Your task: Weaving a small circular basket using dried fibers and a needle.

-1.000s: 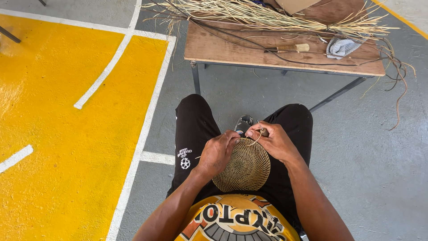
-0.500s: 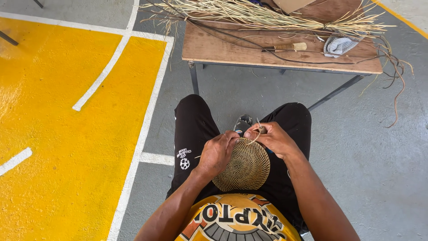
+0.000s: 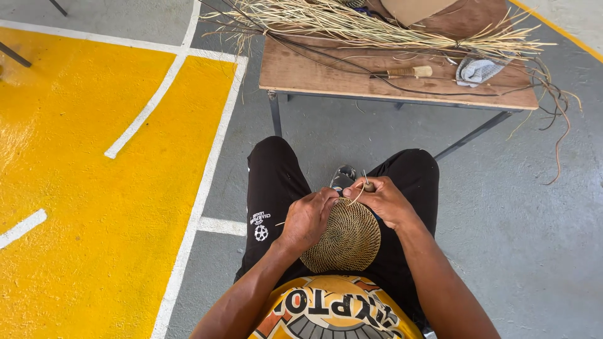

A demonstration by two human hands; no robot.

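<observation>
A round coiled woven disc [image 3: 348, 238] of tan fibre rests on my lap, between my black-trousered legs. My left hand [image 3: 309, 218] grips its upper left edge with the fingers closed. My right hand [image 3: 381, 199] pinches a thin pale fibre strand [image 3: 359, 193] and a small tool at the disc's top rim. The two hands nearly touch above the disc.
A low wooden table [image 3: 326, 76] stands ahead, bearing a bundle of dry straw [image 3: 352, 25], a wooden-handled tool [image 3: 408, 72], a grey cloth [image 3: 476, 70] and a brown hat [image 3: 440, 16]. Yellow painted floor [image 3: 81, 188] with white lines lies left. A shoe [image 3: 342, 177] shows between my knees.
My hands have shifted only slightly on the disc's top rim; the view has moved a little.
</observation>
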